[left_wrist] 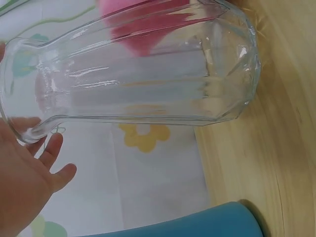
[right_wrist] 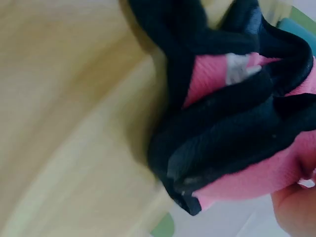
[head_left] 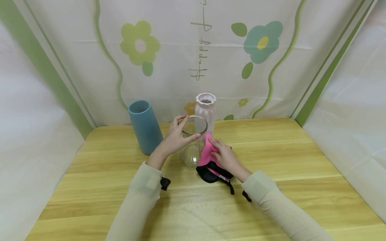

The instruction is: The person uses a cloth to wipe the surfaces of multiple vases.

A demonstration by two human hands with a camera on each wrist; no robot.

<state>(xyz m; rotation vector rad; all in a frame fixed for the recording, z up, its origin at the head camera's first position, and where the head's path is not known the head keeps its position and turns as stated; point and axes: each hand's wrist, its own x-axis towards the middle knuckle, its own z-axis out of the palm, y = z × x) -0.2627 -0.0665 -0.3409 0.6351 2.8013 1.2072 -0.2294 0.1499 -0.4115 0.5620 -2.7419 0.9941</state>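
Observation:
A clear glass vase (head_left: 190, 155) with ribbed sides stands upright on the table. My left hand (head_left: 174, 139) grips its rim, thumb on the near side and fingers at the far left. In the left wrist view the vase (left_wrist: 133, 84) appears see-through, with pink cloth visible behind it. Beside the vase, my right hand (head_left: 227, 156) pinches a pink cloth with black edging (head_left: 206, 154), which touches or nearly touches the glass. Its black folds and a small white tag (right_wrist: 237, 69) show in the right wrist view, while the fingertips there are mostly cut off.
A tall blue vase (head_left: 146, 130) stands to the left of my left hand. Behind the glass vase is a pale pink vase (head_left: 206, 112) with a scalloped rim. The wooden table (head_left: 286, 150) meets a floral curtain (head_left: 181, 43) at the back and white side sheets.

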